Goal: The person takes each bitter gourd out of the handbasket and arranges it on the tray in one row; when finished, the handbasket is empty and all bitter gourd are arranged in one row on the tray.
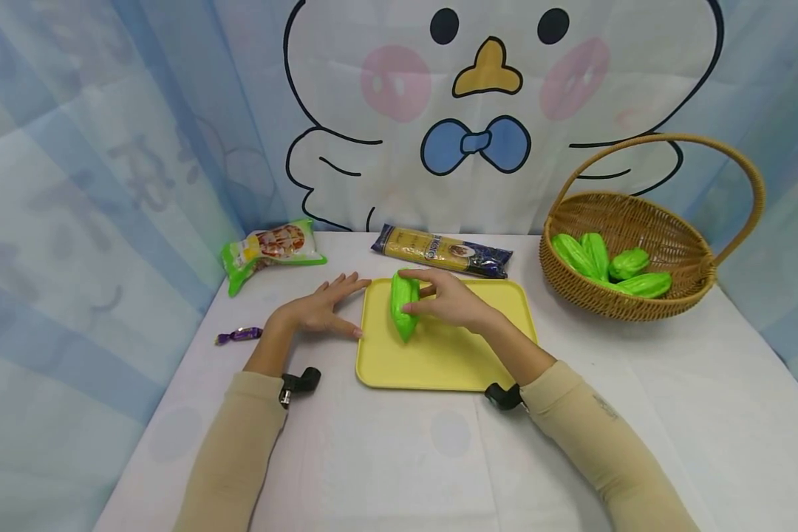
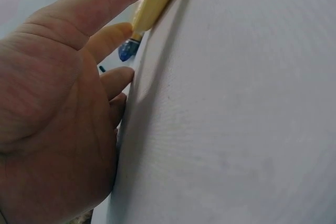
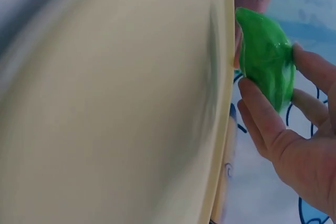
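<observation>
My right hand (image 1: 454, 299) pinches a glossy green star fruit (image 1: 402, 304) between thumb and fingers, over the left part of a yellow tray (image 1: 439, 369). The right wrist view shows the star fruit (image 3: 265, 56) held at the fingertips, close to the tray's rim (image 3: 223, 114); whether it touches the tray I cannot tell. My left hand (image 1: 315, 307) lies at the tray's left edge with its fingers spread and thumb by the rim. Nothing is held in the left palm (image 2: 58, 93) in the left wrist view.
A wicker basket (image 1: 625, 307) with a tall handle stands at the right, holding several green star fruits (image 1: 645, 284). Behind the tray lies a pasta packet (image 1: 432, 247). A green-edged snack bag (image 1: 275, 247) and a purple wrapped candy (image 1: 239, 335) lie at the left.
</observation>
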Demonstrator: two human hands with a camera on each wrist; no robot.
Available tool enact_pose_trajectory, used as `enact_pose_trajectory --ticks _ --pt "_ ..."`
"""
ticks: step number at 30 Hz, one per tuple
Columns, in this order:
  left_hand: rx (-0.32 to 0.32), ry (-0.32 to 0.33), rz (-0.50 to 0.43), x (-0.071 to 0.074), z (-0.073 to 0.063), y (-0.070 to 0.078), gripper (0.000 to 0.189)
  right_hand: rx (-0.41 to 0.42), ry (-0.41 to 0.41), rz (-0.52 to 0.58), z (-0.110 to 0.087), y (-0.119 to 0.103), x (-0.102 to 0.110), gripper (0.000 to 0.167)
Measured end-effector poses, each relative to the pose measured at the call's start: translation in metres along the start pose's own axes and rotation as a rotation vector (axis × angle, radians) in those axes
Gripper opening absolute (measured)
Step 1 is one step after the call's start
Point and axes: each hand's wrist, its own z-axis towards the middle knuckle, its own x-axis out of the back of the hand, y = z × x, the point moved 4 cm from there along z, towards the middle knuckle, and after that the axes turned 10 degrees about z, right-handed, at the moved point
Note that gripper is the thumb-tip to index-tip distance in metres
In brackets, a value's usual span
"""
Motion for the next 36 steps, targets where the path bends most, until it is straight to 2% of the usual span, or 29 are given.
enact_pose_trajectory --ticks 5,14,22,36 --pt "0.008 0.0 -0.005 0.0 -0.001 -0.001 0.114 -0.03 -0.047 -0.037 0.005 0.003 -0.008 0.068" --pt "-0.001 0.006 -0.029 0.0 -0.002 -0.001 0.113 -0.03 -0.117 -0.089 0.011 0.002 -0.02 0.067" --pt "0.007 0.006 -0.033 0.0 -0.002 -0.001 0.113 -0.057 -0.146 -0.01 0.016 0.005 -0.03 0.066" --pt "-0.02 0.004 -0.039 -0.001 -0.001 0.0 0.112 -0.025 -0.157 -0.009 0.02 0.009 -0.039 0.07"
